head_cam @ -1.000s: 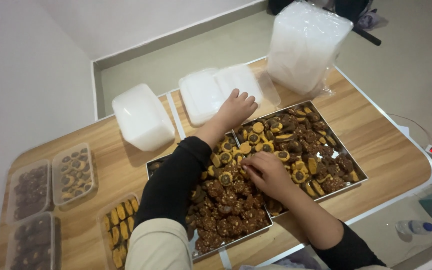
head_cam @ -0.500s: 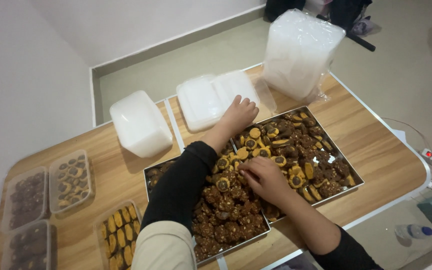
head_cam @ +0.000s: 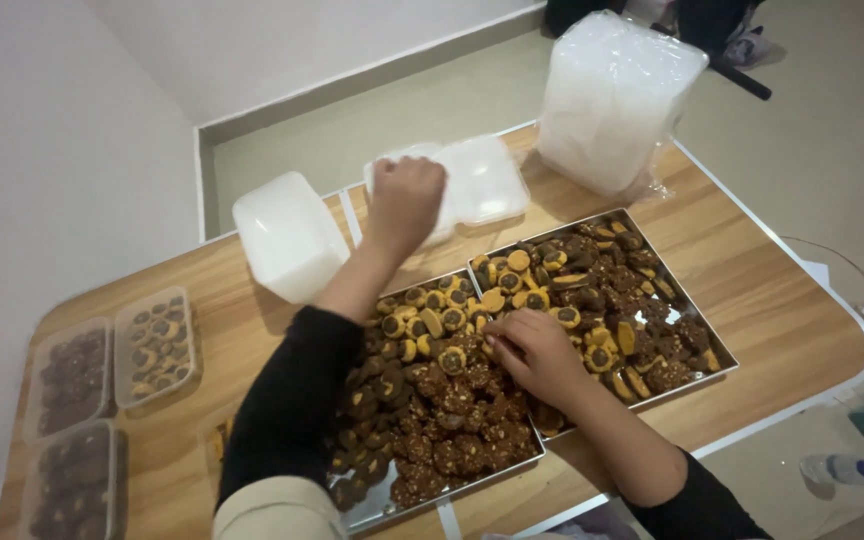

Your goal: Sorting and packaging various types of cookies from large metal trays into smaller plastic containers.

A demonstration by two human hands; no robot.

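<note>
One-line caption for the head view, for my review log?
Left hand rests on a flat clear plastic container while right hand picks among brown and yellow cookies on two metal trays on a wooden table.

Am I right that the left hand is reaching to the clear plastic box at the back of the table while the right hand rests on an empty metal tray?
Not quite. The head view shows the right hand resting on a metal tray full of brown and yellow cookies, not an empty one. The left hand is indeed on the clear plastic box at the back of the table.
</note>
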